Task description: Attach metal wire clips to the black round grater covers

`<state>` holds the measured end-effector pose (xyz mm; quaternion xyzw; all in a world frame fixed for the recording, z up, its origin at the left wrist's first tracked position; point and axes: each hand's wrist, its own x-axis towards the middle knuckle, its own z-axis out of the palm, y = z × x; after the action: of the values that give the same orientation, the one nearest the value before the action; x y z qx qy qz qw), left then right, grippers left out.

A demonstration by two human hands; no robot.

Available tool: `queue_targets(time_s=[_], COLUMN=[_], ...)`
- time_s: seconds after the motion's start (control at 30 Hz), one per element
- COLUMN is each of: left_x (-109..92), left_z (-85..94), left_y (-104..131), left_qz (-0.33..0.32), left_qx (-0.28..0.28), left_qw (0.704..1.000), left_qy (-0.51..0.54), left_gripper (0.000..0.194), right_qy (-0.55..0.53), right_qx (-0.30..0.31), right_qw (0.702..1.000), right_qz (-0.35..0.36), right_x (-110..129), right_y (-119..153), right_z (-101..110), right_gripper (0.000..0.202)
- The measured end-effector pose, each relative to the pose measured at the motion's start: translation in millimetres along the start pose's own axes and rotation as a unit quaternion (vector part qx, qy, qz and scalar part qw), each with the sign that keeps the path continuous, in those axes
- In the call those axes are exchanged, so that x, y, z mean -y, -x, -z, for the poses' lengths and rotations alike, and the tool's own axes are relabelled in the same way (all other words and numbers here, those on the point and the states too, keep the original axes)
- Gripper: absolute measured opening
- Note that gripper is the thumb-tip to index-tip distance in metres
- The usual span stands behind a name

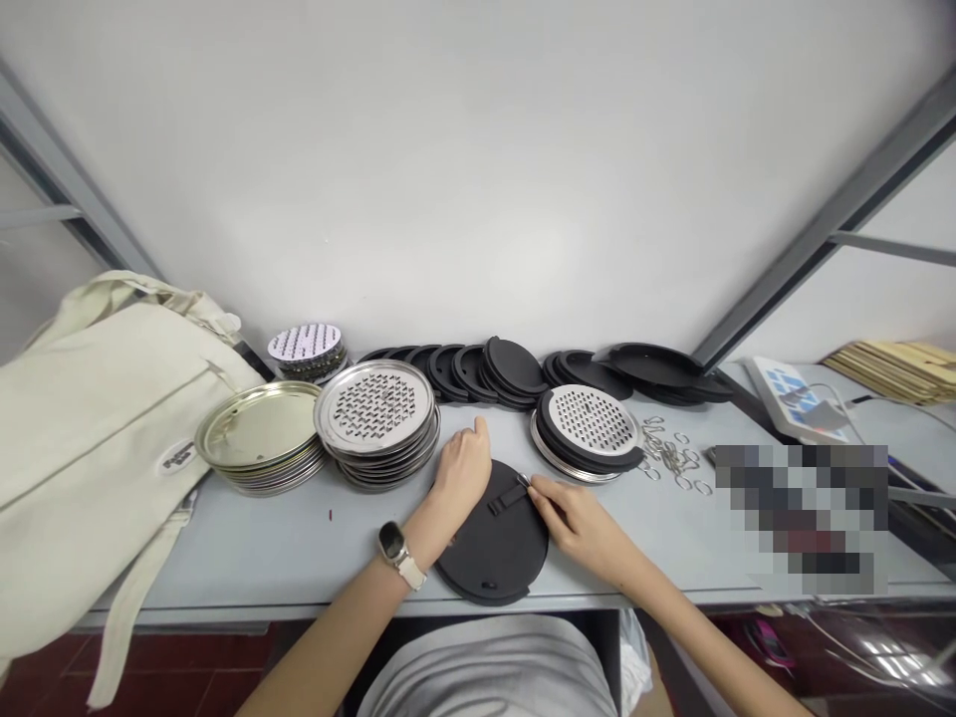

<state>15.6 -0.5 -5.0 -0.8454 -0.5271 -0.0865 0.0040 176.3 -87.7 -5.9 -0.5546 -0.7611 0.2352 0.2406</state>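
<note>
A round black plastic disc (pixel 497 558) lies at the table's front edge, with a slot near its rim. Across its upper part is a short black strap or tab (pixel 508 498) with a small metal ring (pixel 524 480) at its end. My right hand (pixel 568 518) pinches that ring between thumb and index finger. On the disc's upper left edge rests my left hand (pixel 464 473), fingers curled in and thumb sticking up; whatever those fingers hold is hidden. A watch (pixel 392 541) is on my left wrist.
Stacked grater plates (pixel 373 408), gold-coloured round lids (pixel 261 428) and small grater discs (pixel 306 344) stand left. Black discs (pixel 515 368) line the wall. Right are an assembled grater stack (pixel 590 418), loose metal rings (pixel 672 453) and a blurred patch. A cream bag (pixel 112 428) lies far left.
</note>
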Motion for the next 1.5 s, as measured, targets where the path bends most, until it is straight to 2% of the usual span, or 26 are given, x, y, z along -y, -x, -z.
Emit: queue_targets(time_s=[0.57, 1.23, 1.5], left_x=[0.1, -0.3, 2.0], left_z=[-2.1, -2.2, -4.2], left_y=[-0.2, 0.6, -1.4], left_qz=[-0.003, -0.008, 0.008], left_qx=[-0.001, 0.009, 0.01], left_qw=[1.0, 1.0, 1.0], left_qy=[0.013, 0.01, 0.014], left_gripper=[0.026, 0.026, 0.03], right_qy=[0.023, 0.032, 0.045], right_qx=[-0.039, -0.058, -0.061], right_qw=[0.999, 0.998, 0.997], right_qz=[0.011, 0.014, 0.019], right_x=[-7.6, -8.7, -13.2], right_y=[6.4, 6.1, 19.0], right_z=[-11.2, -12.2, -15.7], right_gripper=[0.025, 0.028, 0.029])
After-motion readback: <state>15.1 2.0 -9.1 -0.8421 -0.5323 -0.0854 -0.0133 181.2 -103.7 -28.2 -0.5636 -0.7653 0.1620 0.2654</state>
